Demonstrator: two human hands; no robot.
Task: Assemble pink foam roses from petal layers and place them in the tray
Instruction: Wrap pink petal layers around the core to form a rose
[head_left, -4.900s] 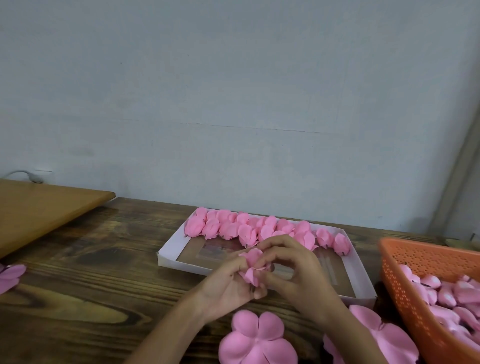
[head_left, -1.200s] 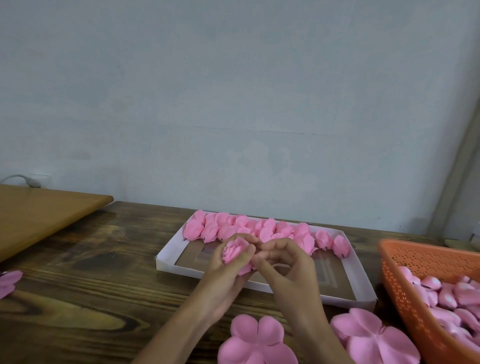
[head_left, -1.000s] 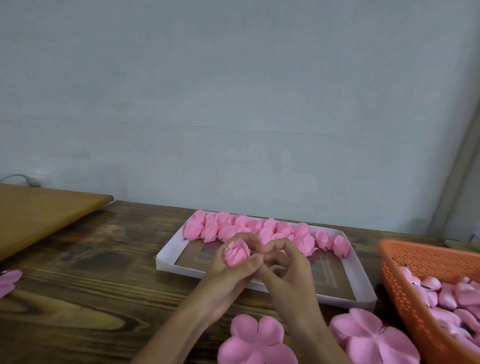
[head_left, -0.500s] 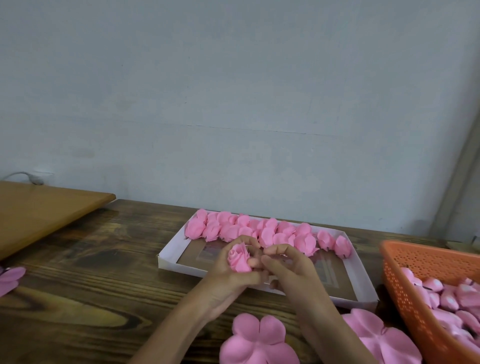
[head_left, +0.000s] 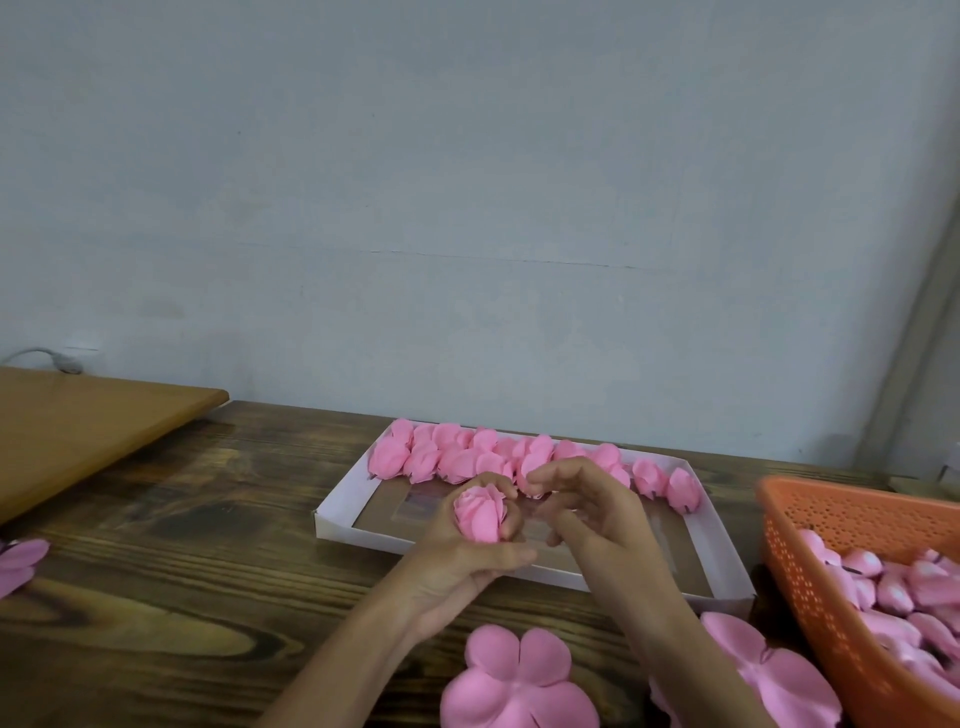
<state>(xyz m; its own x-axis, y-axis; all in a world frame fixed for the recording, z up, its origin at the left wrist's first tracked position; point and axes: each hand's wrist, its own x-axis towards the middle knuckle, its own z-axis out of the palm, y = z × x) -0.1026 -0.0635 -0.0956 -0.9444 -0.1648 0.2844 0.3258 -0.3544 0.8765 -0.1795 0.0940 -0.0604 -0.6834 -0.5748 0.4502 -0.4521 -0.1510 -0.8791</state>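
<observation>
- The left hand (head_left: 462, 564) is curled round a rolled pink foam rose (head_left: 480, 514), with the fingers wrapped over its far side and the thumb lying beneath it. The bud stands upright in that grip.
- The right hand (head_left: 597, 514) sits just beside the rose with its fingers bent and the forefinger arched over toward the thumb. I cannot tell whether it pinches anything or touches the rose.
- Both hands are held above the near rim of a shallow white tray (head_left: 332, 525), so the rose in hand is over the tray's near edge and not set down in it.
- A row of finished roses (head_left: 467, 457) lies packed along the tray's far side, from its left corner nearly to its right one.
- On the table (head_left: 156, 571), just in front of the wrists, a flat petal layer (head_left: 519, 680) lies with its rounded lobes spread.
- A second petal layer (head_left: 769, 675) lies to its right, partly under the right forearm.
- At the right edge stands an orange perforated basket (head_left: 831, 525) holding loose pink foam pieces (head_left: 893, 592).
- Far left, another pink petal piece (head_left: 21, 561) pokes in at the frame's edge.
- Behind it a lighter tan board (head_left: 78, 426) rests on the dark table.
</observation>
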